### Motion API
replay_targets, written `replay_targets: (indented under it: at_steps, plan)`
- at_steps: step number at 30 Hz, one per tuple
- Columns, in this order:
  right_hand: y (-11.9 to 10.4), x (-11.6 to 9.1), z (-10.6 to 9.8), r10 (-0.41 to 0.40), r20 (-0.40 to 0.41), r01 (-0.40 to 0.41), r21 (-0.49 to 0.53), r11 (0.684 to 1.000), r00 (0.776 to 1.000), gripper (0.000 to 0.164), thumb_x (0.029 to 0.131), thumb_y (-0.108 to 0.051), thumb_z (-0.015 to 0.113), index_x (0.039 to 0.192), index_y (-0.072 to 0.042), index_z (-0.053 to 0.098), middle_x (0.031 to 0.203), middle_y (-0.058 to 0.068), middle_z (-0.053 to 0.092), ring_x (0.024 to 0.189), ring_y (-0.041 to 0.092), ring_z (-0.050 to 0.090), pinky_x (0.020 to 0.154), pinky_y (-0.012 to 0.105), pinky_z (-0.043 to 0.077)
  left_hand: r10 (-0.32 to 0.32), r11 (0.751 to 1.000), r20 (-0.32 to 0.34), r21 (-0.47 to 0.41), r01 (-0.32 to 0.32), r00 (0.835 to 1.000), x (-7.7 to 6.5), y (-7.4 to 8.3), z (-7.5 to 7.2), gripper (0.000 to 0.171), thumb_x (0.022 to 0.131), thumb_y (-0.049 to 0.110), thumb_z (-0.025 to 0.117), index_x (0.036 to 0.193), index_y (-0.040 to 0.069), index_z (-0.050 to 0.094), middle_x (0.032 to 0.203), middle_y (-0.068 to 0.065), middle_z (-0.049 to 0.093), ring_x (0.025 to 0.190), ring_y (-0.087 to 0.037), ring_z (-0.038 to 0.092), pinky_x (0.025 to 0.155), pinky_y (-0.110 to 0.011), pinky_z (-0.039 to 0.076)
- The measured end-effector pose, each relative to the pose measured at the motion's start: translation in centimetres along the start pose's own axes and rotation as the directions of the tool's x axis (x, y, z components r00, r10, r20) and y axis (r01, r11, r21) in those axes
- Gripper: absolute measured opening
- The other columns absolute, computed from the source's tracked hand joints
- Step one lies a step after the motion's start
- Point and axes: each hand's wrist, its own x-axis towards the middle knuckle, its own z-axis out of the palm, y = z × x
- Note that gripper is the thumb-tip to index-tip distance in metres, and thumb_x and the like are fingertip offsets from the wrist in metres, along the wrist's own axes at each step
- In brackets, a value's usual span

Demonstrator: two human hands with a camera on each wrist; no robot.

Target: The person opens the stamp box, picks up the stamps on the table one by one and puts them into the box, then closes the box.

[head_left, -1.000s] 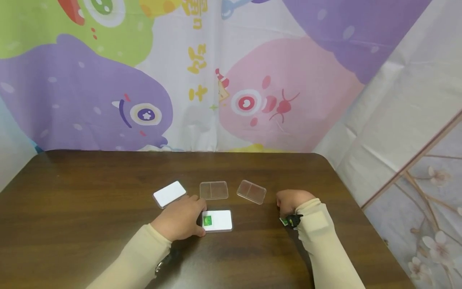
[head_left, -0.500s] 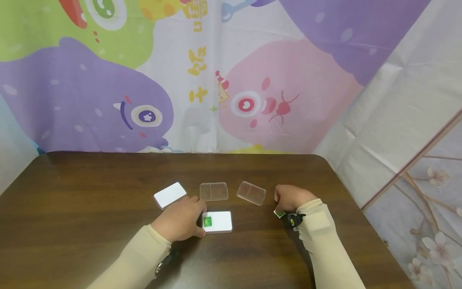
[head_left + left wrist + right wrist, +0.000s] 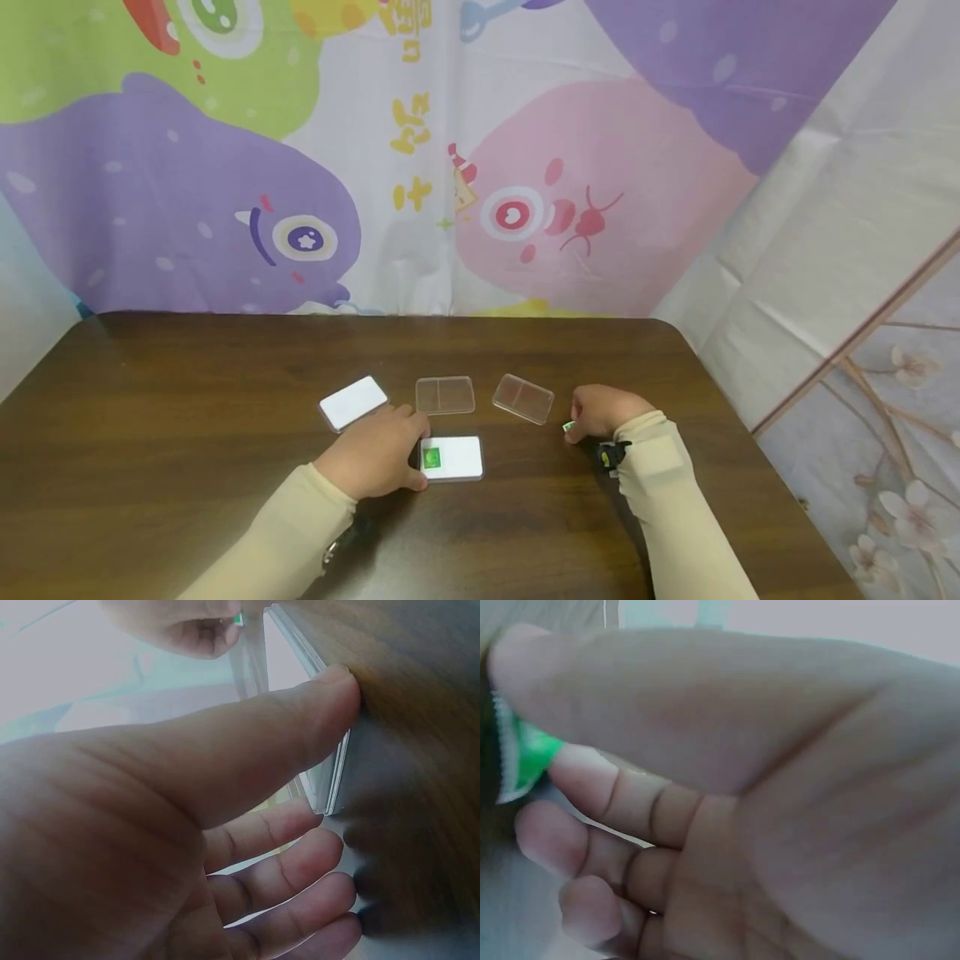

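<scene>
My left hand [image 3: 378, 454] holds the left end of a flat clear plastic case [image 3: 463, 459] with a white insert. In the left wrist view the thumb [image 3: 330, 697] lies along one edge of the case and the index fingertip touches its corner. A green postage stamp [image 3: 432, 458] lies on the white insert, near the left hand. Off to the right, my right hand [image 3: 606, 408] pinches another small green stamp [image 3: 536, 754] between thumb and index finger. Its white perforated edge shows in the right wrist view, the rest partly covered by the thumb.
Behind the left hand lies a second case with a white insert [image 3: 352, 403]. Two clear lids [image 3: 455, 396], each with a line across, lie farther back, the right one [image 3: 525, 398] turned at an angle. A printed cloth [image 3: 405, 275] hangs behind the brown table [image 3: 225, 350].
The stamp in my right hand has shifted from beside the wrist to the fingertips, and the right fingers have moved slightly. The left hand and the case have stayed in place.
</scene>
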Motion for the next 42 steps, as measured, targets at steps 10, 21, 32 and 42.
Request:
replay_targets:
  at_steps: [10,21,32,42]
  plan:
    - [-0.3,0.1,0.0,-0.01,-0.064,0.014,0.065,0.998,0.998,0.026,0.088,-0.025,0.077,0.086,-0.008,0.057,0.076,0.003,0.056,0.067,0.017,0.049,0.06,0.031,0.04,-0.006,1.0,-0.007,-0.007,0.006,1.0,0.0,0.0,0.0,0.049,0.069,0.028,0.095,0.102,0.008,0.066,0.093,-0.005,0.063,0.088,-0.024,0.059,0.084,-0.046,0.052]
    - [-1.0,-0.4,-0.3,-0.061,-0.036,0.062,0.048,0.997,0.998,0.025,0.081,-0.006,0.081,0.095,-0.006,0.06,0.088,0.004,0.059,0.076,0.02,0.054,0.067,0.033,0.044,0.002,1.0,-0.01,-0.006,-0.002,1.0,0.0,0.0,-0.1,0.049,0.069,0.028,0.095,0.103,0.007,0.066,0.094,-0.006,0.063,0.087,-0.025,0.06,0.083,-0.047,0.052]
    - [-0.7,0.0,0.1,-0.028,-0.041,0.03,0.048,0.998,0.999,0.022,0.083,-0.009,0.08,0.09,-0.007,0.06,0.084,0.003,0.06,0.075,0.019,0.054,0.065,0.031,0.044,-0.01,1.0,0.002,-0.011,0.01,1.0,0.0,0.2,-0.2,0.054,0.07,0.029,0.095,0.11,0.005,0.068,0.1,-0.009,0.066,0.093,-0.028,0.061,0.087,-0.048,0.052]
    - [-0.6,0.1,0.1,-0.048,-0.068,0.051,0.055,0.997,0.997,0.022,0.085,-0.012,0.078,0.093,-0.006,0.059,0.085,0.004,0.059,0.074,0.02,0.053,0.064,0.032,0.042,-0.014,1.0,0.009,-0.004,0.014,1.0,0.0,0.1,-0.2,0.056,0.071,0.031,0.094,0.112,0.004,0.067,0.103,-0.01,0.066,0.095,-0.029,0.062,0.088,-0.049,0.052]
